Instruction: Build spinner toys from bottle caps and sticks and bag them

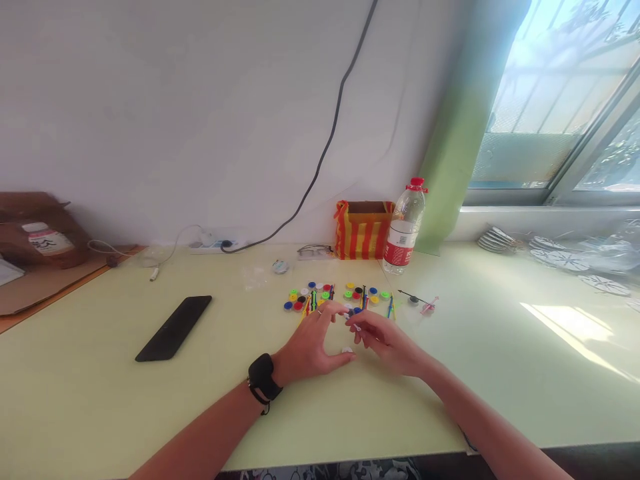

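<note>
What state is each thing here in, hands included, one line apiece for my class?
Left hand: open, thumb apart from fingers
Right hand: closed on small white piece
Bottle: upright, red cap on
Striped box: standing, open-topped
Black slab: lying flat
Green curtain: drawn beside the window

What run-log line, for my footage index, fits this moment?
right hand: holds slim white plastic piece | left hand: open, beside small white disc | beyond hands: multicoloured plastic discs
</note>
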The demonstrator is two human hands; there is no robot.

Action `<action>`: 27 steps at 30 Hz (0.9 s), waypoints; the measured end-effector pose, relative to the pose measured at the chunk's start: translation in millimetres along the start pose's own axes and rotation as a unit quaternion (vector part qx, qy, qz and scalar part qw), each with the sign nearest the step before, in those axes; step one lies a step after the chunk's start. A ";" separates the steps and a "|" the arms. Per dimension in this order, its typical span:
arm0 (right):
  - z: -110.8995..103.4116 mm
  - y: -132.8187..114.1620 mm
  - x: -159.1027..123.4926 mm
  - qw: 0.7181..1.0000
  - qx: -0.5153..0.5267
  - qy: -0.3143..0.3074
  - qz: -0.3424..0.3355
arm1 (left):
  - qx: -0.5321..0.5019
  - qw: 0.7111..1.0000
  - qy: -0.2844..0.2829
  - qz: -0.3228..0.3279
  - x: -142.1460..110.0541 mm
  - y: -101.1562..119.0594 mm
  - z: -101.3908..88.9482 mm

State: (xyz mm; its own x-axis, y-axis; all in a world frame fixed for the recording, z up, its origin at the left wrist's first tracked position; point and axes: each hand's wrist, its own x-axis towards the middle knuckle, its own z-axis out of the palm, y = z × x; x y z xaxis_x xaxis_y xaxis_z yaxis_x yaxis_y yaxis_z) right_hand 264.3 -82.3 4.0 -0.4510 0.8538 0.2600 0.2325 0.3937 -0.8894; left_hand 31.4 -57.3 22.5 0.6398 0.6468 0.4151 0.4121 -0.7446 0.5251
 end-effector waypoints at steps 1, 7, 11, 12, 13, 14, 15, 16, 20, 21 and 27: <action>0.8 -0.1 -0.1 1.000 0.029 -0.005 0.011 | 0.000 1.000 0.009 0.010 0.4 -1.1 0.3; 4.5 2.7 0.7 0.991 0.121 0.025 0.043 | -0.003 0.999 -0.031 -0.033 2.8 -8.4 6.0; 1.5 5.7 3.5 0.997 0.064 0.036 0.039 | -0.039 0.995 -0.055 -0.070 1.6 -10.8 10.7; 0.4 5.6 4.1 0.998 0.042 0.034 0.037 | -0.045 0.995 -0.056 -0.067 1.1 -10.8 11.5; -0.7 5.2 4.5 0.998 0.023 0.033 0.037 | -0.048 0.995 -0.056 -0.063 0.7 -10.5 12.1; -1.6 4.6 4.8 0.999 0.013 0.032 0.037 | -0.049 0.995 -0.056 -0.059 0.3 -10.2 12.6; -2.1 4.0 4.9 0.999 0.011 0.032 0.038 | -0.049 0.996 -0.055 -0.059 0.2 -9.9 13.0; -2.4 3.4 5.0 0.999 0.019 0.031 0.038 | -0.050 0.996 -0.053 -0.060 0.3 -9.7 13.4; -0.8 3.3 4.8 0.996 0.074 0.017 0.046 | -0.070 0.994 -0.047 -0.071 2.2 -9.5 15.2; 0.2 3.8 4.9 0.995 0.086 0.015 0.052 | -0.074 0.994 -0.047 -0.073 2.7 -9.5 15.6; 7.0 6.0 6.6 0.988 0.131 0.005 0.083 | -0.054 0.995 -0.044 -0.077 3.5 -10.6 17.0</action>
State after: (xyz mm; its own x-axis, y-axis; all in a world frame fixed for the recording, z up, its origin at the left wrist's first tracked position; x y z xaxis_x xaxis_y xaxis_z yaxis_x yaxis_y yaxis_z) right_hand 256.7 -76.7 -2.3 -0.4161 0.9033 0.1042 0.0717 0.1468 -0.9866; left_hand 40.3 -50.0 5.8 0.6308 0.7309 0.2604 0.4402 -0.6135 0.6556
